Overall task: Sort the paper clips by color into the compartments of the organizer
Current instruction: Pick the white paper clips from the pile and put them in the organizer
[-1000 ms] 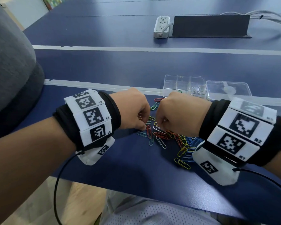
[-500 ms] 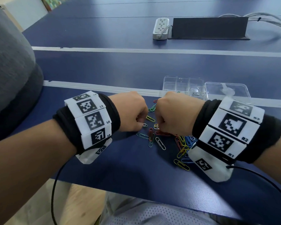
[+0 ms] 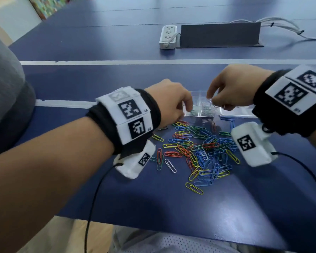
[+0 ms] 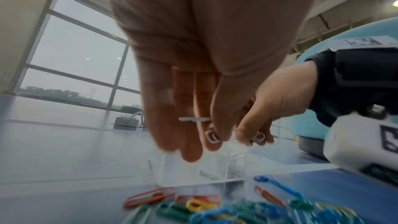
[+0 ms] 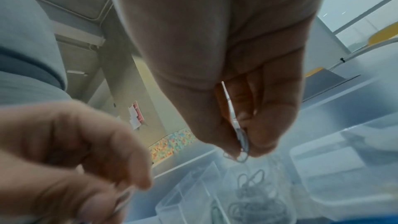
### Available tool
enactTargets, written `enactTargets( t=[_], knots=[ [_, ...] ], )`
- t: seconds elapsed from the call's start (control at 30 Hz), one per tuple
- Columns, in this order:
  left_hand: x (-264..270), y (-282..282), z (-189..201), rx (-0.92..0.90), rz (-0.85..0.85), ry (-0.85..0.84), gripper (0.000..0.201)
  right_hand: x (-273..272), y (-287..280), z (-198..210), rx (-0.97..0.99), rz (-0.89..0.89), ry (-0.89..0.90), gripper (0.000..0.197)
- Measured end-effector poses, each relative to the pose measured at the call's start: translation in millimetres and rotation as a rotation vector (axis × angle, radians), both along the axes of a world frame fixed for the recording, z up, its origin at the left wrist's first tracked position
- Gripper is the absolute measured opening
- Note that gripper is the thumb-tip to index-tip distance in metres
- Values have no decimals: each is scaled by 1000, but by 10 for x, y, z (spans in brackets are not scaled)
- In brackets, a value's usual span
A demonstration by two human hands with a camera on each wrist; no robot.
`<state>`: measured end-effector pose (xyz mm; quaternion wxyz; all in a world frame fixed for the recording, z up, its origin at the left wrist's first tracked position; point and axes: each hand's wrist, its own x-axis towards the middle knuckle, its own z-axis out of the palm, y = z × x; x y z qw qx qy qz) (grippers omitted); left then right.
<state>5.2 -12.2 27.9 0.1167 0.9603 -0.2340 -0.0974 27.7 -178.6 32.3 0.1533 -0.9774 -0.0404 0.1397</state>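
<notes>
A pile of red, blue, green, yellow and white paper clips [image 3: 199, 148] lies on the blue table. Behind it stands the clear organizer [image 3: 192, 114]; one compartment [image 5: 254, 193] holds white clips. My right hand [image 3: 212, 102] hovers over that compartment and pinches white paper clips [image 5: 240, 144] between thumb and fingers. My left hand [image 3: 187, 108] is at the organizer's left end, fingers pointing down, holding white paper clips [image 4: 212, 136] against the thumb. The other compartments are mostly hidden by my hands.
The organizer's clear lid [image 3: 235, 112] lies open to its right. A white power strip [image 3: 168, 36] and a dark cable box [image 3: 219, 34] sit far back. One white clip [image 3: 170, 165] lies apart at the pile's left. The table's near edge [image 3: 153, 226] is close to my body.
Both hands have lifted off the pile and moved back to the organizer, each carrying white clips. The right hand rose higher and further right.
</notes>
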Motion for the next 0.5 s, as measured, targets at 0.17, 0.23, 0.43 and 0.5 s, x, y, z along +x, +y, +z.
enactTargets(
  t=[0.17,0.23,0.43,0.5],
  knots=[
    [236,-314,-4,-84,153,17,22,54,31,-85,53,-90,7,14],
    [304,-398,-28,-82,168,28,22,65,33,-89,83,-113,13,12],
    [416,-536,-57,-74,169,48,20,64,-27,-54,141,-128,4,15],
    [428,-570,-72,-79,170,40,22,56,-52,-53,154,-119,-9,19]
  ],
)
